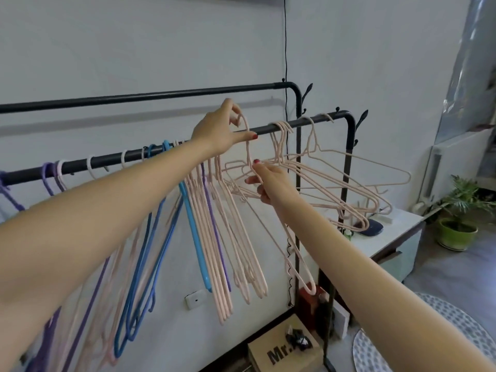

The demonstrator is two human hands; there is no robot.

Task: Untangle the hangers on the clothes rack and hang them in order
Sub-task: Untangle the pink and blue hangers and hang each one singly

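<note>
A pale grey-white wall (107, 49) is filling the background, with a black cable (285, 63) hanging down it. In front of the wall, a black double-rail clothes rack (349, 135) is standing; its rear rail (161, 96) is bare and its front rail (268, 128) is carrying the hangers. A low white cabinet (397, 237) is sitting to the right beyond the rack, and a potted plant (461, 210) in a green pot is standing on the grey floor beside it.

Purple hangers (48, 181), blue hangers (193, 237) and a thick bunch of pink hangers (230, 237) are dangling from the left and middle of the front rail. More pink ones (349, 181) are hanging near the rail's right end.

The left hand (220, 130) is reaching over the front rail, thumb and fingers pinching the hook of a single pink hanger (290, 253) just above the rail. The right hand (271, 183) is gripping the same hanger lower down, at its neck and shoulder, fingers curled around the wire.

A cardboard box (284, 353) on the floor beneath the rack is showing the printed letters "Mr."; a dark object is covering the rest.
</note>
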